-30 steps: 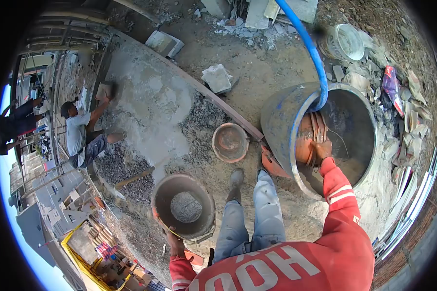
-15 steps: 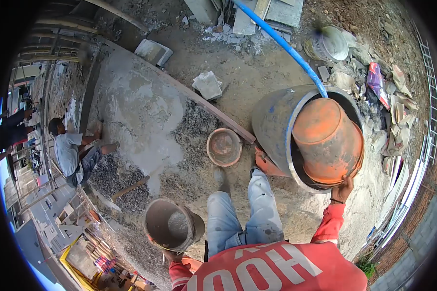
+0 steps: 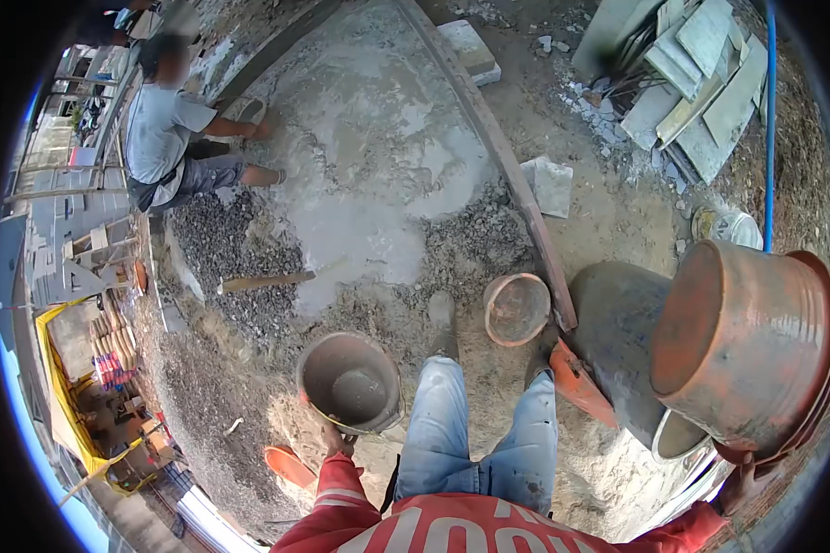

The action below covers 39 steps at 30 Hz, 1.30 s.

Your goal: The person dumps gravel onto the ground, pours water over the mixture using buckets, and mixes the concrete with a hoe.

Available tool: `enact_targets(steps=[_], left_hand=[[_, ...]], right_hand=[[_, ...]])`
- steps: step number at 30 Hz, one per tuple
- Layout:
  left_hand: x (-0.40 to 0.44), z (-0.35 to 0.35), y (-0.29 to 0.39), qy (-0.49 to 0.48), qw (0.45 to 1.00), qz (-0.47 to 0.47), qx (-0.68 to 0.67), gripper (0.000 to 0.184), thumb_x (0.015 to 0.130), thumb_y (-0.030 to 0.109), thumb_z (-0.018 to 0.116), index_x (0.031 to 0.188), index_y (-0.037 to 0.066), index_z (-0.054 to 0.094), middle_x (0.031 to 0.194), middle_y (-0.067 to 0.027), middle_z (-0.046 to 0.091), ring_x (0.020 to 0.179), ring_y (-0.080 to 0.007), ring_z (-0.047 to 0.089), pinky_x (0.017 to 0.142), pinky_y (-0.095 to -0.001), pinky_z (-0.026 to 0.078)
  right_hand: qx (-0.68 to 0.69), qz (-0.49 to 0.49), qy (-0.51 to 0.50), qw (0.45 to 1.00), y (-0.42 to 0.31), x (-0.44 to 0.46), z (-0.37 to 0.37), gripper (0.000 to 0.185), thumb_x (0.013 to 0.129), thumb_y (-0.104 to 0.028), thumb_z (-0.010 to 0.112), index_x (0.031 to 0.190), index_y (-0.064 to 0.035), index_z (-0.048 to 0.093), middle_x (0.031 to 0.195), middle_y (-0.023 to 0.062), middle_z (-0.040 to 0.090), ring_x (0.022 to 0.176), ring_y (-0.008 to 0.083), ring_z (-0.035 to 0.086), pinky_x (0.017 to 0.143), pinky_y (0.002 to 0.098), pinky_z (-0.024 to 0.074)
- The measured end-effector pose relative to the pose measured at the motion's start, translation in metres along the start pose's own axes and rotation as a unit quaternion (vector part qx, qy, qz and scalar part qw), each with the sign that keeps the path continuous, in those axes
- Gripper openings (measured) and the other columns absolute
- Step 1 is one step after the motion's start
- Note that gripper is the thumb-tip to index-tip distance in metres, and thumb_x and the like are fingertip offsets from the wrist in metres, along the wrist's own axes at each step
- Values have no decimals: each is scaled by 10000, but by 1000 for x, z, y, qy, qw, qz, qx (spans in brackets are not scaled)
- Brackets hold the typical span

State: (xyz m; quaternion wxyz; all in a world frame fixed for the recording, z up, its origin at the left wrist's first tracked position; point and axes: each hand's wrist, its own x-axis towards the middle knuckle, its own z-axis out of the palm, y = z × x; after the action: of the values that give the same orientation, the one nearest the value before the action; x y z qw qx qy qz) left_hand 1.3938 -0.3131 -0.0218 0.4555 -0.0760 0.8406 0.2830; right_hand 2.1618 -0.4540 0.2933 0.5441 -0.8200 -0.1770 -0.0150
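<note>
In the head view, my left hand (image 3: 337, 439) grips the near rim of a grey bucket (image 3: 318, 355), with its open mouth facing up and some grey residue inside. My right hand (image 3: 738, 487) is closed on the rim of an upturned orange tub (image 3: 738, 332), smeared with cement. Several rims show at its edge, so it looks like a nested stack. Behind it, partly hidden, is a large dark drum (image 3: 613, 336). A shallow round orange basin (image 3: 516, 310) sits on the ground beyond my feet.
A co-worker (image 3: 166, 138) squats at the left by the wet concrete (image 3: 360, 203). A wooden board (image 3: 489, 138) edges the concrete. A wooden handle (image 3: 267, 281) lies on gravel. Broken slabs (image 3: 701, 101) and a blue hose (image 3: 770, 138) are at the right.
My right hand has lifted the orange tub out of the drum's mouth and toward the right. The grey bucket stays in my left hand. My view has turned to the left.
</note>
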Motion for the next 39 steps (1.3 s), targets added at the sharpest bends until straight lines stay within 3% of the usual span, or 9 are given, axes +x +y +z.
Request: enact_targets(steps=[5, 6, 8, 13, 17, 19, 23, 32, 39], left_hand=[[4, 23, 8, -21, 996, 13, -87, 323, 815, 281, 601, 1107, 234, 471, 1087, -14, 490, 1007, -242, 485, 862, -490, 435], [4, 26, 8, -28, 993, 21, -110, 347, 799, 282, 609, 1119, 222, 491, 1118, -12, 497, 1049, -252, 475, 897, -488, 416], [10, 27, 9, -77, 983, 38, -159, 403, 770, 251, 610, 1157, 191, 511, 1130, -12, 530, 1064, -247, 499, 929, -460, 412], [20, 31, 7, -89, 968, 16, -235, 443, 725, 181, 574, 1156, 80, 544, 1150, -56, 581, 1078, -252, 552, 969, -418, 428], [18, 53, 15, -48, 976, -24, -213, 407, 719, 200, 578, 1117, 116, 560, 1137, -50, 584, 1060, -238, 556, 939, -412, 437], [29, 55, 3, -7, 979, -31, -201, 343, 709, 167, 588, 1051, 149, 561, 1041, -24, 567, 943, -199, 556, 803, -351, 472], [9, 89, 17, 7, 987, 74, -143, 427, 709, 85, 569, 1128, 129, 501, 977, -23, 496, 831, -161, 514, 584, -235, 457], [-211, 223, 123, -280, 836, 408, 236, 907, 673, 164, 645, 1420, -43, 175, 1345, -222, 320, 1217, -329, 358, 1052, -413, 273], [-433, 265, 39, -510, 558, 574, 314, 748, 703, 242, 746, 1285, -36, 367, 1228, -180, 427, 1124, -309, 431, 988, -427, 330]], right_hand=[[-117, -40, -414, 902, -9, -69, 401, 505, 648, -13, 706, 1121, 20, 532, 829, 59, 618, 601, 127, 586, 556, 283, 500], [-184, 120, -481, 849, -15, -87, 475, 586, 634, 6, 687, 1194, 24, 517, 930, 63, 620, 787, 134, 597, 717, 294, 508], [-255, -228, -521, 782, 100, -100, 604, 619, 594, -247, 741, 1124, 26, 574, 786, 196, 659, 761, 341, 656, 698, 405, 512], [-478, -384, -631, 475, 147, -177, 855, 834, 577, -253, 809, 1330, -143, 469, 1123, 148, 628, 1051, 341, 600, 899, 469, 475], [-457, -414, -508, 602, 167, -230, 946, 527, 753, -249, 714, 1224, -91, 537, 1187, 145, 598, 1083, 322, 597, 893, 528, 428], [-363, -462, -504, 633, 152, -287, 917, 464, 784, -328, 663, 1177, -103, 562, 1204, 162, 570, 1120, 339, 564, 888, 524, 420], [-244, -82, -753, 606, 125, -358, 791, 812, 748, -642, 623, 1319, -86, 466, 1299, 230, 510, 1194, 412, 496, 981, 454, 413], [222, 600, -501, 583, 99, -274, 435, 730, 837, -486, 638, 1369, -38, 415, 1343, 131, 494, 1234, 271, 484, 1053, 408, 370], [435, 446, -183, 760, 59, -124, 140, 651, 806, -255, 638, 1357, 14, 417, 1263, 159, 552, 1129, 263, 563, 986, 417, 449]])
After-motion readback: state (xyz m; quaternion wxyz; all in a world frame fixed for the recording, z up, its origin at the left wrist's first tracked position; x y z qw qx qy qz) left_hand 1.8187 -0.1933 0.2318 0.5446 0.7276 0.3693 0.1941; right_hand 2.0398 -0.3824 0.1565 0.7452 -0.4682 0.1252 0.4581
